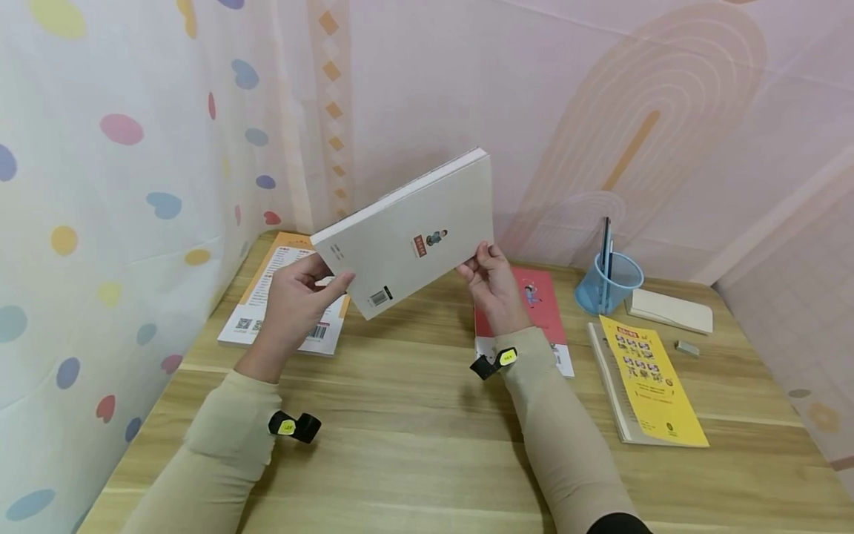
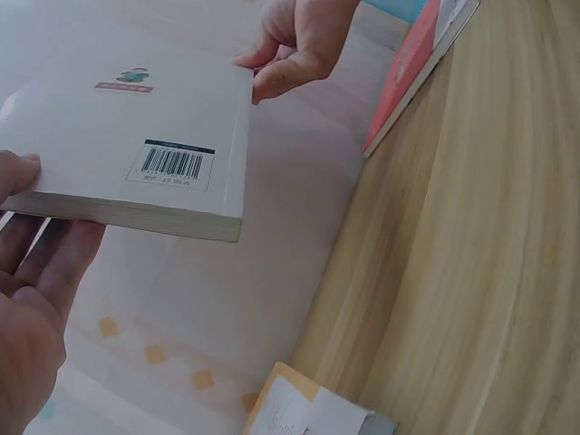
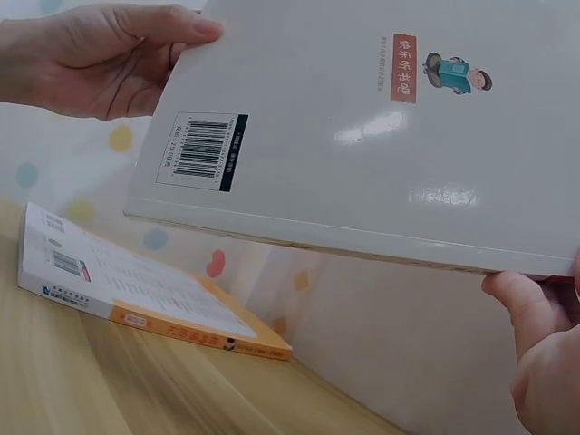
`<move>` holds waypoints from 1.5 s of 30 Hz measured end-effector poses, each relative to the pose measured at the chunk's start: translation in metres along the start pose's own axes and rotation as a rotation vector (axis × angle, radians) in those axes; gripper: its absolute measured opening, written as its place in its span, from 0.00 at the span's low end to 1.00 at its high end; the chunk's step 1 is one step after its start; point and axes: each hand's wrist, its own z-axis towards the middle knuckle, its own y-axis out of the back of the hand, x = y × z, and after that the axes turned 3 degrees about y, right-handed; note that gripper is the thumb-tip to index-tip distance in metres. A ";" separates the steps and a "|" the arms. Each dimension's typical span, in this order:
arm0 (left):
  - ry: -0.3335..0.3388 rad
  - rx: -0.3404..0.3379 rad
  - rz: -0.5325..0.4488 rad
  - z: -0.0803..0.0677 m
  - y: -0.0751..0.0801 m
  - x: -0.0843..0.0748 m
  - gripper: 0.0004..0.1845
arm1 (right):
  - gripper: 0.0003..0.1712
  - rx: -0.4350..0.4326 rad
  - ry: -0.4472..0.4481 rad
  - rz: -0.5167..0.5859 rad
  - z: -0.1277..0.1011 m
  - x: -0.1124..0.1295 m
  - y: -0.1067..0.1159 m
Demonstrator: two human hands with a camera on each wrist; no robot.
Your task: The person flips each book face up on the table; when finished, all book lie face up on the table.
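Sleeves (image 1: 574,430) closest to the lens. White book (image 1: 394,248) is off the table (image 1: 400,452), tilted, closed, back cover showing. Left hand (image 1: 293,302) pinches its left end, thumb on the cover; right hand (image 1: 494,289) pinches near the lower right corner. Both grips narrowed to book thickness. My read: lift done, book not yet set down. Orange-edged book (image 1: 243,319) lies left, red book (image 1: 548,315) behind right wrist. Bare wood between and in front; backdrop (image 1: 427,89) bounds the rear, clearance unclear.
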 end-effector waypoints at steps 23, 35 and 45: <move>-0.044 -0.099 -0.189 -0.001 0.015 0.000 0.14 | 0.12 0.059 0.012 -0.115 0.000 -0.006 -0.008; -0.071 -0.076 -0.175 0.000 0.009 -0.004 0.15 | 0.09 0.042 0.017 -0.196 -0.001 0.002 -0.002; -0.092 -0.132 -0.177 -0.008 0.006 -0.012 0.15 | 0.08 0.053 0.018 -0.322 -0.002 0.001 -0.006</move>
